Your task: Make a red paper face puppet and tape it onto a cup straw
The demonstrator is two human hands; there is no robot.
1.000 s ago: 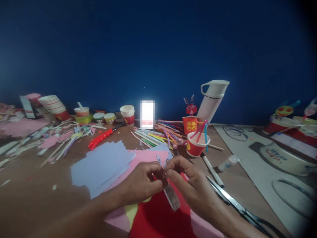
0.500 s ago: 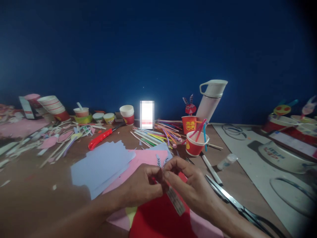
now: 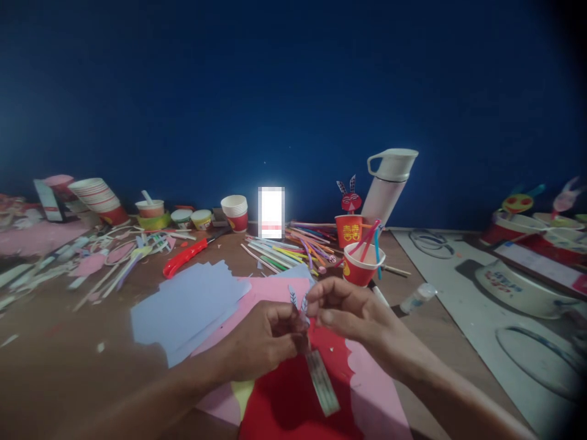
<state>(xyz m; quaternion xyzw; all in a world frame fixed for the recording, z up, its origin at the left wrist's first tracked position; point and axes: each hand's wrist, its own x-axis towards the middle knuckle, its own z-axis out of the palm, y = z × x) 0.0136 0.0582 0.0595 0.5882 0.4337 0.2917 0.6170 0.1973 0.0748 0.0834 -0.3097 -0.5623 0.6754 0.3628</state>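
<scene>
My left hand [image 3: 270, 336] pinches a small paper piece with two leaf-patterned, ear-like strips [image 3: 293, 297] standing up from it. Its lower part is hidden by my fingers. Just right of it, my right hand [image 3: 346, 308] has its thumb and forefinger near the right strip; whether they touch it is hard to tell. A pale printed strip [image 3: 323, 385] hangs below my left fingertips, above red paper [image 3: 284, 397]. Pink paper [image 3: 376, 391] lies under the red.
Light blue paper [image 3: 183, 311] and a red-handled cutter [image 3: 186, 258] lie left. Behind are coloured sticks [image 3: 275, 253], a cup with pipe cleaners [image 3: 360, 272] and a tilted flask [image 3: 385, 189]. A small bottle [image 3: 418, 299] lies right; my right forearm covers the scissors' place.
My right hand has risen slightly and its fingers have loosened from beside my left. The printed strip shows more fully. My right forearm now hides the scissors.
</scene>
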